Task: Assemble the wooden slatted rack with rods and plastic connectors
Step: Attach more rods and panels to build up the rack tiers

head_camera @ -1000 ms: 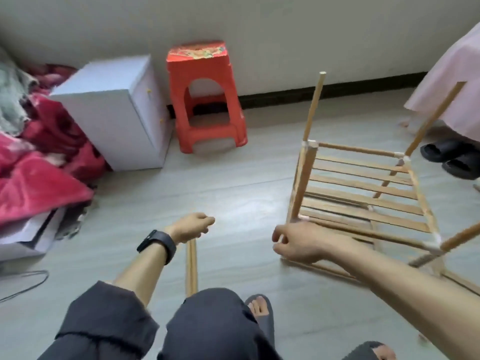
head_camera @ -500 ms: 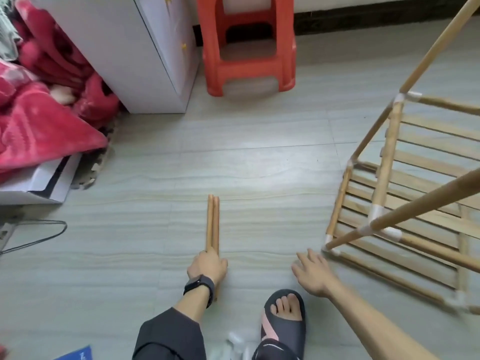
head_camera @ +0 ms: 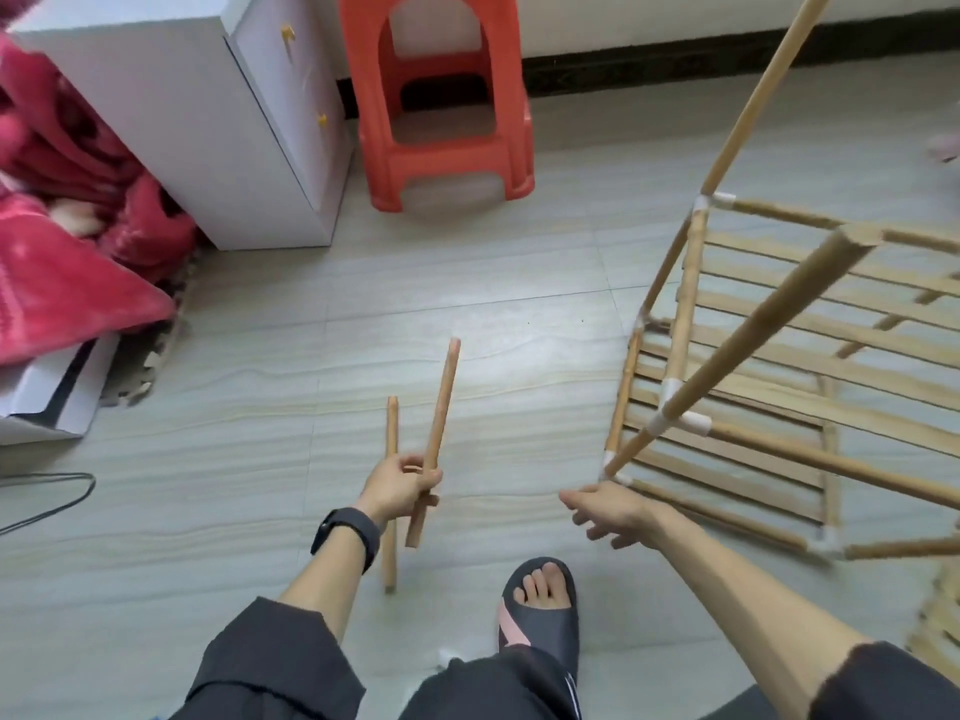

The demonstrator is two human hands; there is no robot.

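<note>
Rack (head_camera: 753, 334), half-built, sat on the floor (head_camera: 260, 459) at the right, while the left hand (head_camera: 400, 485) gripped two loose rods (head_camera: 442, 402) and the right hand (head_camera: 608, 511) hung open, fingers relaxed, just beside its near corner.

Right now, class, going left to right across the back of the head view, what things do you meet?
Red blanket → white cabinet → red stool → wooden rack.

The two short round wooden rods (head_camera: 442, 407), parallel before, now splay apart in the left hand (head_camera: 400, 488), one raised toward one o'clock. The right hand (head_camera: 610, 514) has neared the slatted wooden rack (head_camera: 684, 293).
</note>
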